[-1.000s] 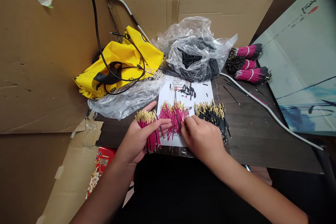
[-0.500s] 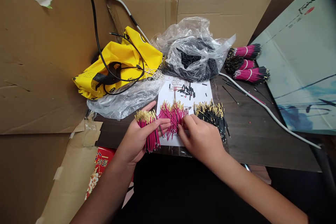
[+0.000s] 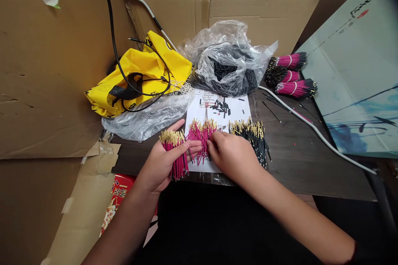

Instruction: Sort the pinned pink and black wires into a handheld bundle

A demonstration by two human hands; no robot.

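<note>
A thick bundle of magenta and black wires (image 3: pixel 179 161) with gold-coloured tips rests in my left hand (image 3: pixel 161 161), the thumb laid across it. To its right, a loose pile of magenta wires (image 3: pixel 202 140) with the same gold tips lies on a white printed sheet (image 3: pixel 194 112). My right hand (image 3: pixel 231 149) is at the right side of that pile with its fingers curled together; whatever they pinch is hidden. Just beyond the right hand lies a pile of black wires (image 3: pixel 253 136) with gold tips.
Short black tubes (image 3: pixel 222 107) are scattered on the sheet. Behind stands an open plastic bag (image 3: pixel 230 70) full of them. Tied wire bundles (image 3: pixel 297 87) lie at right, near a white cable (image 3: pixel 323 132). A yellow bag (image 3: pixel 139 66) sits left; cardboard walls (image 3: pixel 174 12) enclose the table.
My right hand has shifted slightly left along the magenta pile, its fingers drawn closer together. The left hand keeps its hold on the bundle.
</note>
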